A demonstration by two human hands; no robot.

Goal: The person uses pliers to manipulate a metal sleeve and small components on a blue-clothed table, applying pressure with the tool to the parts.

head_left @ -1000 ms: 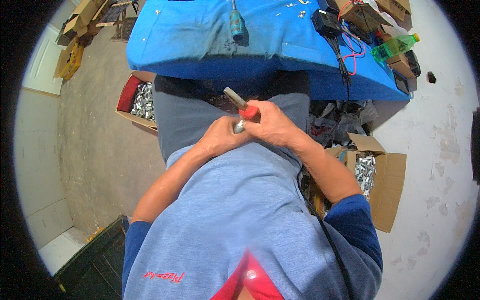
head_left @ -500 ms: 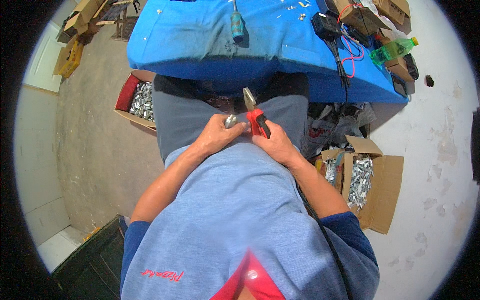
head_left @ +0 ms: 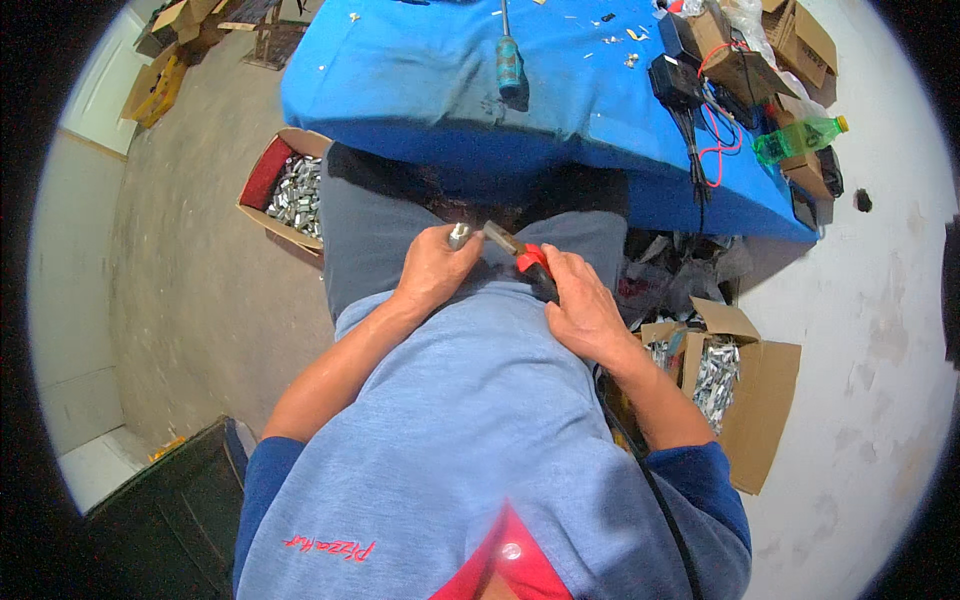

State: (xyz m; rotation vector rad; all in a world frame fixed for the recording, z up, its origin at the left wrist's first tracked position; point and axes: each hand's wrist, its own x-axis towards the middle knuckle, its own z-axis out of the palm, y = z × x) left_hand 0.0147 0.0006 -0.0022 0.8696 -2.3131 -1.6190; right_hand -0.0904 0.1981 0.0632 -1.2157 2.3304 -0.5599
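My left hand (head_left: 432,268) grips a small silver metal part (head_left: 460,236) above my lap. In my right hand (head_left: 583,305) are red-handled pliers (head_left: 520,253), their jaws pointing left and touching the metal part. Both hands sit close together over my grey trousers (head_left: 370,220), just in front of the blue table (head_left: 450,90).
A screwdriver (head_left: 508,60), black adapters with red wires (head_left: 700,90) and a green bottle (head_left: 797,138) lie on the table. Cardboard boxes of silver metal parts stand on the floor at left (head_left: 285,190) and right (head_left: 735,385). A black case (head_left: 170,500) sits at lower left.
The pliers have swung from upright to pointing left at the metal part. My right hand has dropped lower and to the right.
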